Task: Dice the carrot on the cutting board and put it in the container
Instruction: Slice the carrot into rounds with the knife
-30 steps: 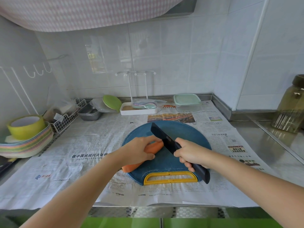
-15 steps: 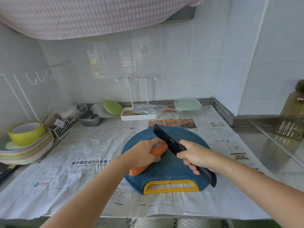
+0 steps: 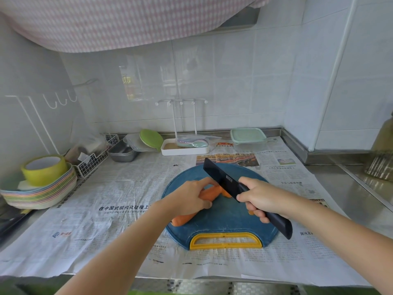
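Note:
An orange carrot (image 3: pixel 209 193) lies slanted on the round blue cutting board (image 3: pixel 225 216) with a yellow handle. My left hand (image 3: pixel 187 199) grips the carrot's middle and hides part of it. My right hand (image 3: pixel 258 196) grips the black handle of a black knife (image 3: pixel 221 178). The blade stands across the carrot's far end, and a small cut piece (image 3: pixel 227 193) shows just beside the blade. A clear container with a pale green lid (image 3: pixel 247 137) sits at the back, beyond the board.
Newspaper (image 3: pixel 102 209) covers the steel counter. A stack of coloured plates with a yellow bowl (image 3: pixel 40 184) stands at the left. A wire basket (image 3: pixel 93 160), a metal tray (image 3: pixel 123 153), a green lid (image 3: pixel 151 138) and a white rack tray (image 3: pixel 185 147) line the back wall. A glass jar (image 3: pixel 382 150) stands at the far right.
The knife blade has come down through the carrot's far end, and a small cut piece now shows beside it. Both hands keep their hold.

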Demonstrator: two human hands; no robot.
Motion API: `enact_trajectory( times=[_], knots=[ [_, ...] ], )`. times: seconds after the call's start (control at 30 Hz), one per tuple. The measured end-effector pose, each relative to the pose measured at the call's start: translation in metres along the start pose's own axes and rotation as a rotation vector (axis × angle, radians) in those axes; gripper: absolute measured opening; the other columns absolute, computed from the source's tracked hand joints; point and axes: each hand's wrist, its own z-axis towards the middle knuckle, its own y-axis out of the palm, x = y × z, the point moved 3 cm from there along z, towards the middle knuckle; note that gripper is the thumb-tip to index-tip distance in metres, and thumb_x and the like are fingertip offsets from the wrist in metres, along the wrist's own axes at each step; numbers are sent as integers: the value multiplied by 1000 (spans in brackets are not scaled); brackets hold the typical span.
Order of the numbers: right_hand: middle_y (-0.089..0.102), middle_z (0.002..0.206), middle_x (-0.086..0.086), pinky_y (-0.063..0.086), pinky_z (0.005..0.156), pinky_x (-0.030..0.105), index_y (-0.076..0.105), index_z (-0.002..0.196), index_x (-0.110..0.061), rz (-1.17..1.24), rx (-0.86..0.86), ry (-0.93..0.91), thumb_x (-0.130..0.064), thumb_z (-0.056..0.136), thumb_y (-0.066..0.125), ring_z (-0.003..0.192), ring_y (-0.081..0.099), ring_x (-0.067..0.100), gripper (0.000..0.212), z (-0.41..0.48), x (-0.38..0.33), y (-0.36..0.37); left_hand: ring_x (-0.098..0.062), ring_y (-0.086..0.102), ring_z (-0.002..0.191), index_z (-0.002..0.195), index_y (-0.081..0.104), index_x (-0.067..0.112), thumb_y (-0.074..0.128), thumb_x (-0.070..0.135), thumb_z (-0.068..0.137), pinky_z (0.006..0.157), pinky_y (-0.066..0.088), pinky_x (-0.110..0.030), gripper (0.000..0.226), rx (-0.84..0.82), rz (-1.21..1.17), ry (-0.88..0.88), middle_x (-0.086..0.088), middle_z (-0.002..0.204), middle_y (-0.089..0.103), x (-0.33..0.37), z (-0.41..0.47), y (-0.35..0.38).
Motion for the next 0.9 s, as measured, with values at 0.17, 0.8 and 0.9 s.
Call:
enact_trajectory(
  times=[0.17,0.8,0.9],
  knots=[
    [41,56,4,33,39,25,45,119,-17,10,8,1,-8,99,46,40,36,13,22,-1,-1,0,-22,51,112,134,36,39,61,27,88,98,41,-39,54,-2,-3,-9,-2,130,53,-1,1,0],
    [39,63,5,33,39,23,41,110,-17,10,-55,97,-7,98,42,41,33,12,16,-2,-9,1,-19,51,108,134,37,37,61,26,88,94,39,-32,53,7,17,24,-2,128,54,0,2,1],
    [40,62,4,33,39,22,41,119,-18,46,-70,116,-7,98,42,41,34,11,24,-2,-10,1,-18,51,106,133,38,37,60,25,88,93,38,-31,51,9,22,35,-1,128,54,-1,3,2]
  ],
)
